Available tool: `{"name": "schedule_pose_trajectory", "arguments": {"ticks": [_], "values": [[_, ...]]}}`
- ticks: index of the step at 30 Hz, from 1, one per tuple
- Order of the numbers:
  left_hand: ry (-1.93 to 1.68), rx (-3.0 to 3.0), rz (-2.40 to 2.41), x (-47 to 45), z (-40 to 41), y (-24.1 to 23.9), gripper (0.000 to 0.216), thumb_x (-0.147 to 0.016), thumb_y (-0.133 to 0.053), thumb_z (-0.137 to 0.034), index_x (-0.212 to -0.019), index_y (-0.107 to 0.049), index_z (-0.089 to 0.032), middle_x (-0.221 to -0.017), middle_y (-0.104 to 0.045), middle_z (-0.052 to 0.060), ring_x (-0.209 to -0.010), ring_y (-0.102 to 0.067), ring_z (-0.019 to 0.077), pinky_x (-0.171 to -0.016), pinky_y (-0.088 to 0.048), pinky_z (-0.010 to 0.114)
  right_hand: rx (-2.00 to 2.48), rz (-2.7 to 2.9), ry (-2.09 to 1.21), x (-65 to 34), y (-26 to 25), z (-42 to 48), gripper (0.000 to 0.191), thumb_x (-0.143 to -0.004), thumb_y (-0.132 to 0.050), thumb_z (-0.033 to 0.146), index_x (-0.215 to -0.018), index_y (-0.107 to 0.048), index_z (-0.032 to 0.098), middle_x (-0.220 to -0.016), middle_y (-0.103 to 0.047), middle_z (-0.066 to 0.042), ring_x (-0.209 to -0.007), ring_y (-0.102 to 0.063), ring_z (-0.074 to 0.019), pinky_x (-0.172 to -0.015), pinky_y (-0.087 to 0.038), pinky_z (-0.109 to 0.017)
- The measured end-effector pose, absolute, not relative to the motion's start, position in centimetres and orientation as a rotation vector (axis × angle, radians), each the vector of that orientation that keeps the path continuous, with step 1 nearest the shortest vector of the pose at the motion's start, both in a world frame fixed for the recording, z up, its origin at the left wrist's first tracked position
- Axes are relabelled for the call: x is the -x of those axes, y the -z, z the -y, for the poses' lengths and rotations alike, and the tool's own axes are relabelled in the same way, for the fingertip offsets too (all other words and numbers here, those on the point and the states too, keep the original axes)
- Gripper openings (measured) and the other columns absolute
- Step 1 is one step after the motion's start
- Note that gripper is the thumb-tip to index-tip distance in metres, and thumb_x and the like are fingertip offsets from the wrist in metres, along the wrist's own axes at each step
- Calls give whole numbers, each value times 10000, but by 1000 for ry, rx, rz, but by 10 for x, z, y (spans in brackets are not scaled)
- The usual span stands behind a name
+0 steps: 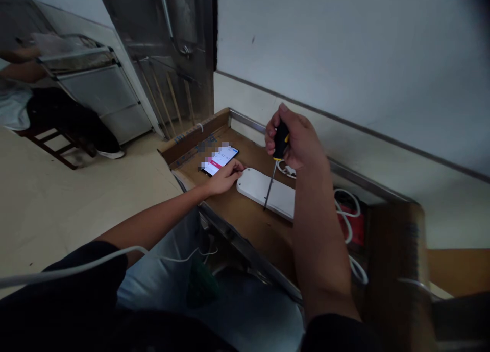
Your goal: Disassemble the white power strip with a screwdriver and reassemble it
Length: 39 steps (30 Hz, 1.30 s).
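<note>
A long white power strip (254, 185) lies on the cardboard-lined table, its flat side with small screw holes facing up. My left hand (225, 177) is closed at its rounded left end, thumb and fingers against the edge. Raised above the strip, my right hand (293, 137) is wrapped round the black and yellow handle of a screwdriver (272, 181). The shaft points down, its tip by the strip's front edge; whether it touches the table I cannot tell. My right forearm hides the strip's right end.
A lit phone (220, 159) lies left of the strip. White cable (346, 224) loops beside a red object (351, 224) at right. Raised cardboard sides (195, 132) border the table (229, 209). A seated person (57, 112) is at far left, near a rack (103, 94).
</note>
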<state>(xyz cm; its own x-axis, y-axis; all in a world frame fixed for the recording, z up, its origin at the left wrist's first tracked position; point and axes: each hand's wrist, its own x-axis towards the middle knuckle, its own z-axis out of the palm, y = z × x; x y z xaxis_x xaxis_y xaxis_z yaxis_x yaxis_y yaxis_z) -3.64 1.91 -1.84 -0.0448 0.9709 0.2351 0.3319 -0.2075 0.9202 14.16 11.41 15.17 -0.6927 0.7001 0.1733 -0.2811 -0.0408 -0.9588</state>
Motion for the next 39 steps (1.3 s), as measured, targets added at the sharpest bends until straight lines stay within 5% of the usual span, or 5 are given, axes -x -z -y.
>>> {"name": "schedule_pose_trajectory", "arguments": {"ticks": [8, 13, 26, 39], "values": [[-1215, -1675, -1468, 36, -19, 19, 235, -869, -604, -205, -1102, -571, -203, -1117, -683, 72, -1027, -630, 228, -996, -509, 420, 435, 1428, -1783, -131, -147, -118, 613, -790, -791, 702, -785, -433, 204, -641, -438, 60, -449, -338, -21, -389, -239, -226], [-1217, -1728, -1466, 34, -16, 17, 312, -870, -617, -243, -1174, -561, -202, -1218, -692, 106, -1141, -647, 255, -1052, -509, 439, 488, 1452, -1864, -129, -140, -123, 622, -736, -847, 684, -791, -451, 207, -645, -451, 54, -473, -253, -18, -401, -169, -238], [-1225, -1755, -1385, 34, -18, 21, 598, -806, -649, -200, -1377, -475, -171, -1356, -701, 178, -1281, -667, 299, -1092, -505, 470, 542, 1679, -2066, -127, -115, -127, 604, -741, -832, 705, -857, -535, 192, -698, -519, 37, -490, -435, -42, -424, -305, -200], [-1305, -1676, -1261, 29, -20, 17, 529, -999, -582, -418, -1464, -425, -220, -1410, -673, 175, -1315, -650, 292, -1129, -490, 507, 510, 1698, -2220, -122, -105, -120, 593, -739, -853, 667, -849, -531, 181, -699, -521, 38, -512, -455, -50, -438, -343, -212]]}}
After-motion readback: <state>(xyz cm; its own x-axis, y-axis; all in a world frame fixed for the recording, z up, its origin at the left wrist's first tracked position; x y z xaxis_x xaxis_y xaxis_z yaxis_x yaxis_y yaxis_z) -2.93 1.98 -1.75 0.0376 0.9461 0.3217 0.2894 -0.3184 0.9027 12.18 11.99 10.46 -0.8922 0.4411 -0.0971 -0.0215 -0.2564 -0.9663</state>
